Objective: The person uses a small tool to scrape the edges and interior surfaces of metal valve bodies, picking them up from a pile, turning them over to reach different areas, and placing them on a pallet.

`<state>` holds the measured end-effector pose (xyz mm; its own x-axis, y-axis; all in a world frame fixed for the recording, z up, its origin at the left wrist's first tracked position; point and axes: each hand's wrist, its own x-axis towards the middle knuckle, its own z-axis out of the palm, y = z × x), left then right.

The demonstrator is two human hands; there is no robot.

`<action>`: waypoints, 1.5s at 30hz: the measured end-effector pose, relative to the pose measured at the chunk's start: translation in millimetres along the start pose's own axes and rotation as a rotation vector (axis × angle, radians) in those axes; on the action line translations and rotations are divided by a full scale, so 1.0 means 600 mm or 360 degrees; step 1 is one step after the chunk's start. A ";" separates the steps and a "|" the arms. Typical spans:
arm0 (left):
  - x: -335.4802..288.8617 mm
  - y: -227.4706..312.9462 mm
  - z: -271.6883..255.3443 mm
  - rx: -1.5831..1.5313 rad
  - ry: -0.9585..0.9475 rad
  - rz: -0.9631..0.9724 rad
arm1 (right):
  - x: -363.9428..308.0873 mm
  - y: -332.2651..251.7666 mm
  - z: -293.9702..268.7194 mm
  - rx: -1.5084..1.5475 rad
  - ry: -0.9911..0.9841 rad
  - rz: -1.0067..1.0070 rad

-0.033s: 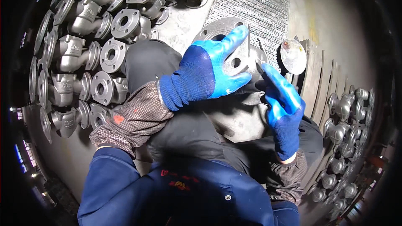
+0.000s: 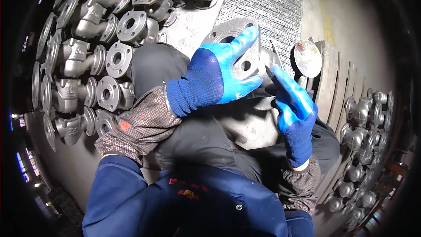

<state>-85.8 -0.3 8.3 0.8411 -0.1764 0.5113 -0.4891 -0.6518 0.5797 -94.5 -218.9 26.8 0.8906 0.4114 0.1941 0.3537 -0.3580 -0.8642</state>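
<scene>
A grey cast metal valve body (image 2: 253, 56) with round, drilled flanges is in front of me, above a pale block-like surface (image 2: 254, 132) between my legs. My left hand (image 2: 223, 68), in a blue coated glove, is closed on its flange, with a finger stretched along the top and the thumb below. At the casting's right side is my right hand (image 2: 294, 98), gloved alike, its fingers bent and pressed together. Something thin and dark shows by its fingertips; what it is I cannot make out.
Several similar flanged valve bodies (image 2: 76, 55) stand in rows at the left. More castings (image 2: 362, 138) lie at the far right beside wooden slats (image 2: 335, 92). A textured metal sheet (image 2: 263, 4) lies ahead, with a stained round white disc (image 2: 308, 59) near its right edge.
My right hand has shifted very slightly left along the casting. The left hand keeps its hold nearly unmoved.
</scene>
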 end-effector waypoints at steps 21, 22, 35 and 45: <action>0.001 0.009 -0.007 -0.0156 -0.0075 0.0039 | 0.002 0.020 0.017 0.0040 0.0064 0.0050; 0.003 0.016 -0.013 -0.0183 -0.0233 -0.0103 | 0.003 0.020 0.019 0.0057 0.0087 0.0005; 0.003 0.008 -0.009 -0.0134 -0.0190 0.0015 | -0.008 0.014 0.017 -0.0061 0.0120 -0.0233; 0.006 0.012 -0.015 -0.0081 -0.0268 -0.0020 | -0.005 0.010 0.012 -0.0070 0.0007 -0.0120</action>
<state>-88.6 1.0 20.0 0.8720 -0.2924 0.3926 -0.4856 -0.6172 0.6191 -97.0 -216.3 18.0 0.8621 0.4348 0.2602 0.4320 -0.3625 -0.8258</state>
